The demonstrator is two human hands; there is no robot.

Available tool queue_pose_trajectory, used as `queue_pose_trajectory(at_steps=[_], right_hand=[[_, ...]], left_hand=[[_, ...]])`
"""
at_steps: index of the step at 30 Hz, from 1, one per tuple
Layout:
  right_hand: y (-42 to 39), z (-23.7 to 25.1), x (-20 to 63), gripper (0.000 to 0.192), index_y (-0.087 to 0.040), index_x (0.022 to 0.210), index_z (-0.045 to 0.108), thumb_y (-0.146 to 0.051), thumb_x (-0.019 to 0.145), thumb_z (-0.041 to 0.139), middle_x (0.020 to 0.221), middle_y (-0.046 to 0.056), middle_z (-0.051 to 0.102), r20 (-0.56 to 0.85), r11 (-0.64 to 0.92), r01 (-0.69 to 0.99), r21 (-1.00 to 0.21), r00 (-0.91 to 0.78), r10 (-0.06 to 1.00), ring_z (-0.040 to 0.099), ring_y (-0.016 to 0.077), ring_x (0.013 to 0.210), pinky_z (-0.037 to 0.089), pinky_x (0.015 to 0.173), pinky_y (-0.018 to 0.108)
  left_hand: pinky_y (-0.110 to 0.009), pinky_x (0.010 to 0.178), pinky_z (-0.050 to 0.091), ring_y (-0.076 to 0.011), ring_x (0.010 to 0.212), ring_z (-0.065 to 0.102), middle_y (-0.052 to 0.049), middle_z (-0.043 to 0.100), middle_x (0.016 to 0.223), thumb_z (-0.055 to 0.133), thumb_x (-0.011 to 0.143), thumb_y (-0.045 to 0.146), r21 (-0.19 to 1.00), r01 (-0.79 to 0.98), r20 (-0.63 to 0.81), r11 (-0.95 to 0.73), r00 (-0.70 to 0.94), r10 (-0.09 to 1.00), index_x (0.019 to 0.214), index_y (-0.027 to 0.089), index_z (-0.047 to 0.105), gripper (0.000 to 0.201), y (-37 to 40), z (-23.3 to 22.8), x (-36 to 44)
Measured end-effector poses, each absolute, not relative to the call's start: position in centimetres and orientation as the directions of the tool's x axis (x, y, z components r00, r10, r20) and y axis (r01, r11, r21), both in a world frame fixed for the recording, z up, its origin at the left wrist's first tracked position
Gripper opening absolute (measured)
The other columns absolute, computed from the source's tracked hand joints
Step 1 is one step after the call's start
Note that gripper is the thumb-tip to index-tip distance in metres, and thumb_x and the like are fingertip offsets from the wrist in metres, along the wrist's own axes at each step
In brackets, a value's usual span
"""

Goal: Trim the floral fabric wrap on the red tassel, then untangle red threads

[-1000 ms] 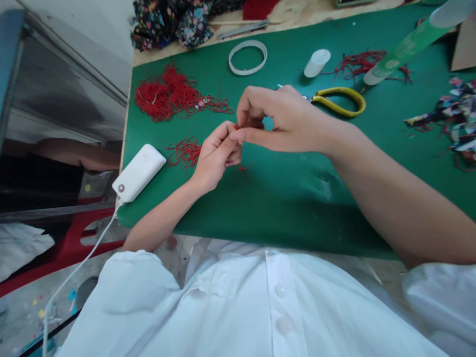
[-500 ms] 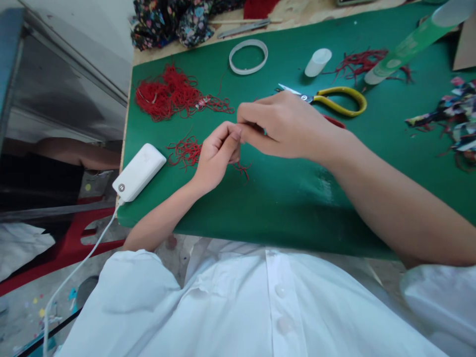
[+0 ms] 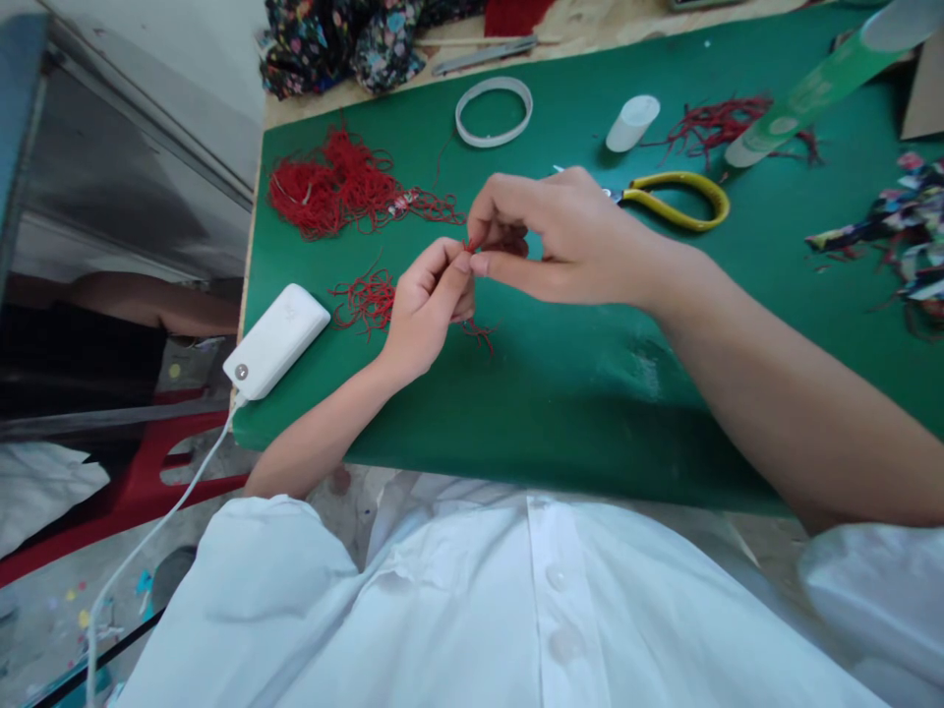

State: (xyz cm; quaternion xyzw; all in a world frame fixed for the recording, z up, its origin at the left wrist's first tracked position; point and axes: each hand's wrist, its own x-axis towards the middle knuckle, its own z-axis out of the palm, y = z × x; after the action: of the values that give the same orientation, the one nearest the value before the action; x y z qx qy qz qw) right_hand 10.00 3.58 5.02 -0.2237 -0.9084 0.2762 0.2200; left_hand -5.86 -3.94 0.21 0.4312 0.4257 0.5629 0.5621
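My left hand [image 3: 432,307] is closed, its thumb and forefinger pinching a small bit of red string [image 3: 470,249] whose tip pokes out on top. My right hand [image 3: 567,241] meets it from the right, with thumb and forefinger at that same tip. Most of the held string is hidden by my fingers. Below and behind the left hand lie short red strings [image 3: 369,298] on the green mat. Scissors [image 3: 675,200] with a yellow handle lie just beyond my right hand, which partly covers them.
On the green mat [image 3: 516,423] are a tangled red string heap [image 3: 331,187], a white ring [image 3: 493,113], a white cap [image 3: 632,123], a green glue bottle [image 3: 811,93], dark red strands [image 3: 712,128] and fabric scraps [image 3: 914,226]. A corded white power bank [image 3: 276,341] sits at the left edge.
My right hand's fingers have opened a little and shifted, so the red string tip now shows between the hands. My left hand has hardly moved.
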Motion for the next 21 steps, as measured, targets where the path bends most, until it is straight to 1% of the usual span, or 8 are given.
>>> queue_pose_trajectory(at_steps=[4,8,15,19,21], right_hand=[[3.55,4.95,9.84,0.003,-0.019,0.091,0.055,-0.022,0.092,0.057,0.067,-0.006,0.055,0.282,0.741,0.303,-0.599,-0.786,0.55,0.049,0.0076,0.061,0.038,0.064,0.023],[3.43,4.97,9.73,0.005,-0.02,0.088,0.054,-0.021,0.093,0.054,0.069,-0.007,0.055,0.29,0.741,0.315,-0.592,-0.775,0.561,0.047,0.007,0.062,0.036,0.065,0.023],[3.29,4.92,9.6,0.005,-0.019,0.092,0.054,-0.022,0.095,0.051,0.07,-0.007,0.055,0.297,0.738,0.305,-0.602,-0.773,0.561,0.046,0.0067,0.061,0.035,0.065,0.023],[3.3,5.01,9.54,0.006,-0.021,0.092,0.054,-0.023,0.097,0.05,0.068,-0.008,0.056,0.261,0.723,0.341,-0.601,-0.772,0.58,0.046,0.0067,0.059,0.035,0.067,0.023],[3.31,5.06,9.56,0.007,-0.021,0.091,0.053,-0.022,0.097,0.049,0.068,-0.009,0.055,0.265,0.723,0.338,-0.602,-0.77,0.581,0.045,0.0066,0.058,0.035,0.067,0.023]], left_hand=[[-0.016,0.046,0.027,-0.0007,0.044,0.033,0.009,0.028,0.056,0.062,0.09,0.042,0.957,-0.289,0.002,-0.001,0.005,1.0,0.077,0.018,0.048,0.03,-3.97,0.33,-5.86],[-0.015,0.046,0.028,-0.0007,0.044,0.034,0.009,0.029,0.056,0.062,0.09,0.04,0.953,-0.304,-0.007,0.006,0.0,1.0,0.076,0.018,0.049,0.029,-4.01,0.52,-5.82],[-0.015,0.044,0.025,-0.0007,0.041,0.028,0.009,0.026,0.054,0.062,0.088,0.046,0.957,-0.29,-0.012,0.016,0.016,1.0,0.075,0.018,0.049,0.034,-3.89,0.83,-5.74],[-0.016,0.044,0.026,-0.0012,0.042,0.031,0.009,0.026,0.054,0.062,0.088,0.049,0.962,-0.27,-0.03,0.035,0.02,0.999,0.077,0.018,0.05,0.035,-3.82,0.82,-5.78],[-0.016,0.044,0.026,-0.0014,0.043,0.032,0.008,0.026,0.054,0.061,0.088,0.049,0.964,-0.263,-0.042,0.046,0.021,0.999,0.077,0.018,0.051,0.034,-3.82,0.79,-5.8]])
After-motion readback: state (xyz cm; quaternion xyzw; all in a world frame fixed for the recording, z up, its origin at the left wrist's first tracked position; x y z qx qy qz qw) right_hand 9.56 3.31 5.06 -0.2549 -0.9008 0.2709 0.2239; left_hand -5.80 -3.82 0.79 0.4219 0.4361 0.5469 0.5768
